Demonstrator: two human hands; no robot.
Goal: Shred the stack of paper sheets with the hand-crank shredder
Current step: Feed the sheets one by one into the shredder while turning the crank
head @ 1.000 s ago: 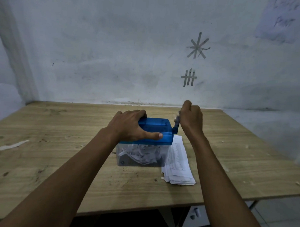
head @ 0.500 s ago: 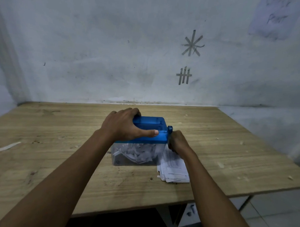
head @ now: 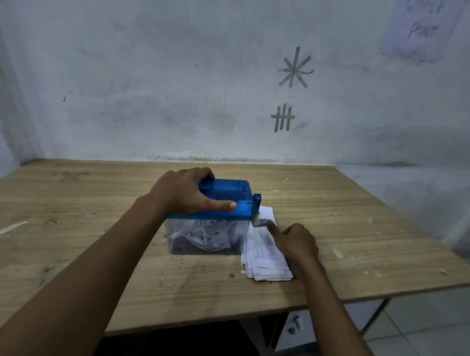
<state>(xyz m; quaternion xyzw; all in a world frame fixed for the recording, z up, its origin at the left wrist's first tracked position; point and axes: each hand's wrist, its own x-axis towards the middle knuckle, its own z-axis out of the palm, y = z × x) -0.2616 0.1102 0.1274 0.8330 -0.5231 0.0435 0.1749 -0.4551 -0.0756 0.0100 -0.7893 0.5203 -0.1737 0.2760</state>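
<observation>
The hand-crank shredder (head: pixel 242 204) has a blue top on a clear bin (head: pixel 208 236) full of white paper shreds. It stands mid-table. My left hand (head: pixel 182 192) grips the blue top from the left, thumb along its front edge. The blue crank (head: pixel 256 204) hangs downward on the shredder's right side. My right hand (head: pixel 298 241) lies low over the stack of printed paper sheets (head: pixel 264 262), right of the bin. Its fingers are loosely curled, and one finger stretches out to just beside the crank's knob. It holds nothing.
The wooden table (head: pixel 359 248) stands against a grey wall with tape marks. Small paper scraps lie on its right side, and a pale strip (head: pixel 5 229) lies at its left edge. The table's front edge is close below the stack.
My right hand swung the crank from its top position down to the bottom, let go of it, and dropped onto the paper stack. My left hand kept its grip on the shredder.
</observation>
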